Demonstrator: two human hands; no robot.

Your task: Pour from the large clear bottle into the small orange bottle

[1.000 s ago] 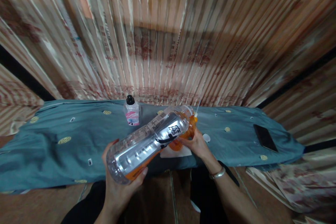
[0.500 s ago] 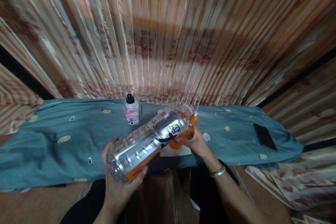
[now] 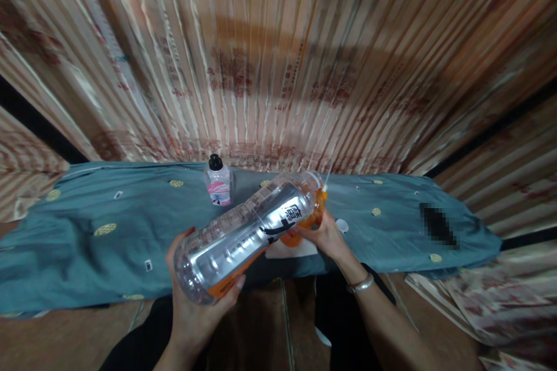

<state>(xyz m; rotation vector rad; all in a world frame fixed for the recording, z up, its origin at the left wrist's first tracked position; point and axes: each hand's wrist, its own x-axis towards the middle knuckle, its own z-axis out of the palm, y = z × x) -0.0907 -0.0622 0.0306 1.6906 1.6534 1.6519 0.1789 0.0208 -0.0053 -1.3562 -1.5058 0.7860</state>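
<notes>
Two bottles show from my headcam. I see the big bottle (image 3: 248,235) as clear ribbed plastic with a silvery label and black lettering, lying tilted almost flat in the air, its rounded base towards me and its neck pointing away over the cloth (image 3: 87,243). Orange liquid sits along its lower side and gathers at the neck end. My left hand (image 3: 198,295) is cupped under the base, fingers curled up one side and thumb pressed on the other, so it is closed around the bottle. My right hand (image 3: 324,236) sits at the neck end, fingers bent around something orange and see-through that the bottle's mouth meets; I cannot tell what that is, nor how tightly the fingers close. A metal bangle (image 3: 360,284) circles that wrist.

Under the neck lies a flat white sheet (image 3: 300,250) on the cloth, which is soft blue-grey fabric, creased, dotted with small yellow rounds. Well behind the big bottle stands a small bottle (image 3: 217,185), upright, clear, with a black cap and a pink label. Behind everything hangs a glossy pleated curtain (image 3: 278,58), pinkish with red print.
</notes>
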